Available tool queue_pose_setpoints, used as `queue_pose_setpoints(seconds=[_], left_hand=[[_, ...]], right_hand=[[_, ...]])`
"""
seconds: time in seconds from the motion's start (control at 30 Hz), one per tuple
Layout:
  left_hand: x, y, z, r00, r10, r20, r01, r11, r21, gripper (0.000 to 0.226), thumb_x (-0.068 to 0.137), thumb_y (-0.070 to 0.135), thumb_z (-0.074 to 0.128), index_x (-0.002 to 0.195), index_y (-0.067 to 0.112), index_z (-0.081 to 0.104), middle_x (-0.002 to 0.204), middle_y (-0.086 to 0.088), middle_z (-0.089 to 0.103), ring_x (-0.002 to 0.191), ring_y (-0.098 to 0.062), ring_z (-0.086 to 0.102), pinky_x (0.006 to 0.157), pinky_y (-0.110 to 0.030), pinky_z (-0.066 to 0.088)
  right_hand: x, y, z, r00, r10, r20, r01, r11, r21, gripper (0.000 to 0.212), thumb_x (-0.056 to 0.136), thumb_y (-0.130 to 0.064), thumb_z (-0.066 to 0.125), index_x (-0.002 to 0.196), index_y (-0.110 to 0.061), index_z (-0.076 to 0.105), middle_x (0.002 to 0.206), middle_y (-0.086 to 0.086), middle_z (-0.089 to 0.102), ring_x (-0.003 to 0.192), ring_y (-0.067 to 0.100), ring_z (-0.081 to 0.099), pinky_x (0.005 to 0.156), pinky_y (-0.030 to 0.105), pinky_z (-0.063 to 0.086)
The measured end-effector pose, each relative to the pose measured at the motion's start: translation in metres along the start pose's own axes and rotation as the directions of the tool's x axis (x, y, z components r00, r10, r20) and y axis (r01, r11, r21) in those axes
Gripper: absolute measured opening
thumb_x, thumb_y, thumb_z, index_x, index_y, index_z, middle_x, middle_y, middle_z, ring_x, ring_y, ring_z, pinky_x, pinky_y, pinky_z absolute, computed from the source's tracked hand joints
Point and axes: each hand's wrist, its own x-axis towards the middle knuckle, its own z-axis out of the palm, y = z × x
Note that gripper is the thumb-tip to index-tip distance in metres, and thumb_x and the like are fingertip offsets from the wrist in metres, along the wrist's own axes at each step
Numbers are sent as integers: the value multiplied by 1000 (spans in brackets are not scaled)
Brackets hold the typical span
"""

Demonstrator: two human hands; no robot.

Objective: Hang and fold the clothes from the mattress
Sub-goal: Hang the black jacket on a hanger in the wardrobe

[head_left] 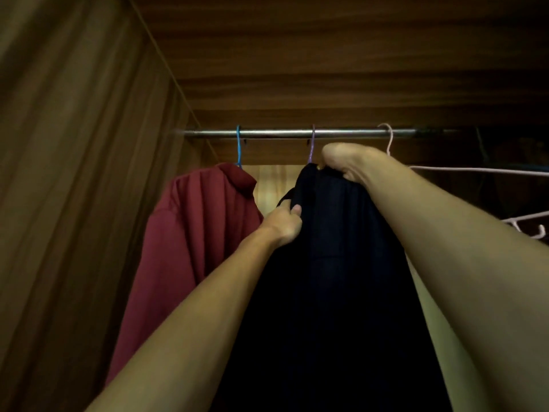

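Observation:
A dark navy garment (332,263) hangs from a purple hanger (312,144) hooked over the metal rod (282,133) inside a wooden wardrobe. My left hand (283,223) grips the garment's left shoulder edge. My right hand (347,162) grips the top of the garment near the collar, just below the rod. To the left, a maroon shirt (190,233) hangs on a blue hanger (238,144).
A pale pink empty hanger (389,138) hangs on the rod to the right, its arm reaching to the frame edge. The wardrobe's left wooden wall (74,173) and top panel (326,55) close in the space. More hangers sit at far right.

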Motion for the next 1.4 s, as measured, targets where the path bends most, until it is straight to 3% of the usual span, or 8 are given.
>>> queue_pose_setpoints(seconds=[0.13, 0.27, 0.47, 0.57, 0.7, 0.93, 1.17, 1.4], left_hand=[[-13, 1, 4, 1000, 17, -12, -16, 996, 82, 52, 106, 33, 29, 152, 9, 26, 154, -13, 36, 142, -31, 33, 115, -34, 26], [-32, 8, -6, 999, 33, -2, -32, 979, 203, 51, 105, 36, 32, 149, 9, 31, 147, -16, 44, 136, -34, 40, 110, -37, 32], [-84, 4, -14, 988, 151, -15, -138, 937, 320, 50, 104, 40, 31, 146, 13, 33, 138, -18, 51, 127, -37, 49, 105, -48, 41], [-121, 1, -16, 979, 204, -7, -185, 901, 393, 45, 103, 34, 34, 143, 13, 35, 134, -16, 51, 121, -35, 52, 97, -46, 45], [-171, -5, -23, 972, 231, 51, -229, 858, 460, 42, 101, 28, 39, 141, 14, 39, 126, -12, 55, 109, -31, 58, 84, -40, 49], [-267, -22, -42, 955, 124, 271, -214, 918, 334, 34, 96, 15, 40, 125, 16, 59, 103, -7, 66, 86, -28, 63, 70, -32, 47], [-379, -45, -37, 867, 88, 490, -263, 917, 300, 32, 97, 17, 42, 123, 20, 59, 108, -4, 65, 84, -20, 60, 70, -31, 46], [-500, -51, 5, 577, 70, 814, -265, 958, 105, 29, 97, 18, 50, 123, 22, 63, 119, -3, 62, 103, -16, 59, 87, -22, 44]], right_hand=[[-56, -9, -15, 1000, 19, 11, -19, 1000, 4, 23, 96, -10, 50, 114, -2, 62, 96, 8, 54, 69, 15, 49, 60, 24, 41], [-96, 5, -23, 970, 84, -230, -73, 996, 55, 12, 93, -19, 55, 102, -12, 53, 100, 9, 55, 91, 24, 58, 79, 36, 52], [-152, 27, -22, 869, -222, -443, 32, 917, -398, 35, 87, -28, 58, 117, -11, 64, 122, 11, 59, 109, 30, 56, 91, 41, 50], [-189, 42, -20, 842, -355, -406, 82, 828, -555, 40, 88, -25, 57, 125, -12, 62, 134, 10, 50, 126, 30, 44, 105, 43, 38], [-243, 59, -18, 841, -458, -288, 130, 688, -714, 29, 85, -22, 58, 111, -13, 68, 122, 7, 56, 118, 29, 46, 98, 40, 36], [-358, 72, 5, 975, -193, -110, 47, 664, -746, 33, 86, -16, 58, 118, -13, 66, 118, 7, 61, 108, 29, 53, 94, 37, 40], [-493, 72, 22, 995, 103, -7, -75, 675, -734, 37, 89, -14, 56, 126, -14, 60, 121, 6, 57, 112, 28, 53, 94, 36, 45], [-641, 61, -10, 902, 431, 43, -192, 486, -853, 39, 85, -16, 55, 123, -12, 59, 120, 10, 57, 113, 33, 55, 93, 36, 44]])
